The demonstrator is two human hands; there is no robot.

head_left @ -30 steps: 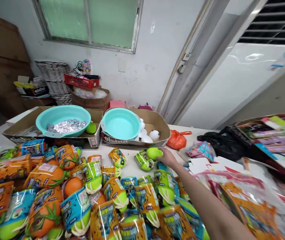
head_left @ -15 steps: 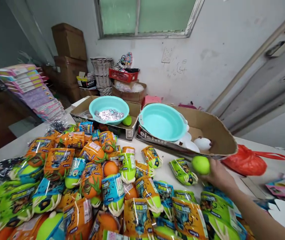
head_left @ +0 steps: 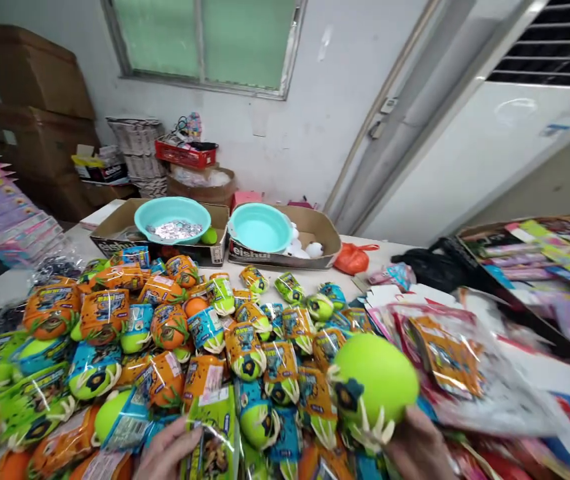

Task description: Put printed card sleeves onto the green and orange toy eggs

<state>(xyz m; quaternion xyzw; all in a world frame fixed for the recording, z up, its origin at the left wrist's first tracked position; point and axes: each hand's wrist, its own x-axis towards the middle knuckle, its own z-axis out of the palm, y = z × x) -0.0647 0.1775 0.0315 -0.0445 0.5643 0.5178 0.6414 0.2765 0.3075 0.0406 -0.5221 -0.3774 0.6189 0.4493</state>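
Note:
My right hand [head_left: 422, 447], at the lower right, grips a large lime-green egg-shaped toy [head_left: 377, 380] with pale claw-like pieces and a dark patch on its left side. At the bottom centre, my left hand [head_left: 169, 453] has its fingers on the edge of a shiny green printed packet [head_left: 213, 430], which appears held upright. Around both hands spreads a heap of orange, blue and green packets, such as an orange packet [head_left: 105, 317], many of them fitted over round green or orange toys. The lower parts of both hands are cut off by the frame.
A turquoise basin [head_left: 172, 207] with small silvery pieces and another basin [head_left: 261, 227] sit in cardboard trays at the back. White balls [head_left: 313, 249] lie beside the second. A clear plastic bag [head_left: 509, 393] of orange packets and a box of colourful packages [head_left: 529, 267] are at right.
My view has turned right. My right hand has come back from the far tray with the green toy, now close to me. My left hand has entered, holding a green packet.

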